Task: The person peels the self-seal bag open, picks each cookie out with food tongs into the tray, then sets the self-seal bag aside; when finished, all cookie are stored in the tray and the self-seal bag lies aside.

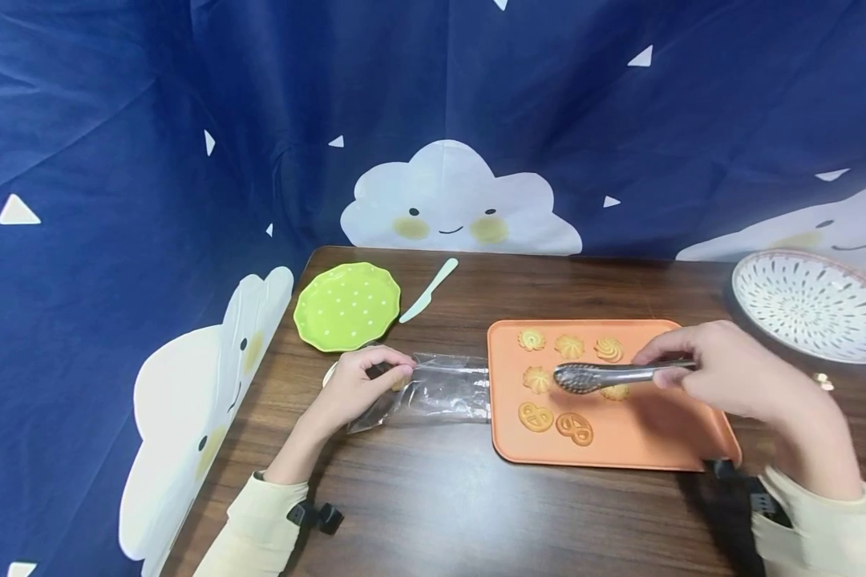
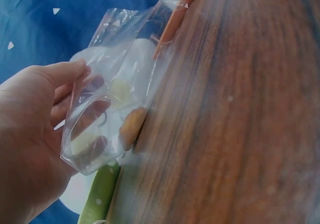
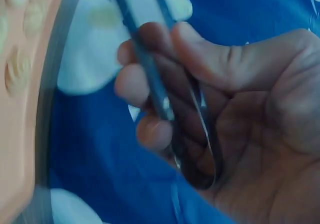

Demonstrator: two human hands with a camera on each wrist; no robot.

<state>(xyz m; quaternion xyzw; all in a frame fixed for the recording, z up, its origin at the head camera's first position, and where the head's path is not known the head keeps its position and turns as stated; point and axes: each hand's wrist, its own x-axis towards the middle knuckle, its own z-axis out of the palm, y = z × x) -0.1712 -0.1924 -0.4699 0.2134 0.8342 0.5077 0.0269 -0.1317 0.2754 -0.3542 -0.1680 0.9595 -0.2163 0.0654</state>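
Observation:
My left hand (image 1: 361, 385) pinches the edge of a clear plastic bag (image 1: 447, 393) between thumb and fingers. Inside the bag, near its mouth, a golden-brown cookie (image 2: 132, 129) shows in the left wrist view. The bag's far end reaches the left rim of an orange tray (image 1: 664, 441). Over that tray, my right hand (image 1: 736, 369) grips metal tongs (image 1: 592, 377), their tips pointing left. Beneath lie several cookies: swirled and flower-shaped ones such as a swirl cookie (image 1: 609, 349), and two pretzel-shaped cookies (image 1: 574, 429) at the front. The tongs partly cover one cookie (image 1: 616, 393).
A green dotted plate (image 1: 349, 306) stands at the back left, a pale green knife (image 1: 430, 290) beside it. At the right edge is a white patterned bowl (image 1: 811, 304). A blue curtain (image 1: 375, 72) with clouds hangs behind the wooden table (image 1: 418, 505).

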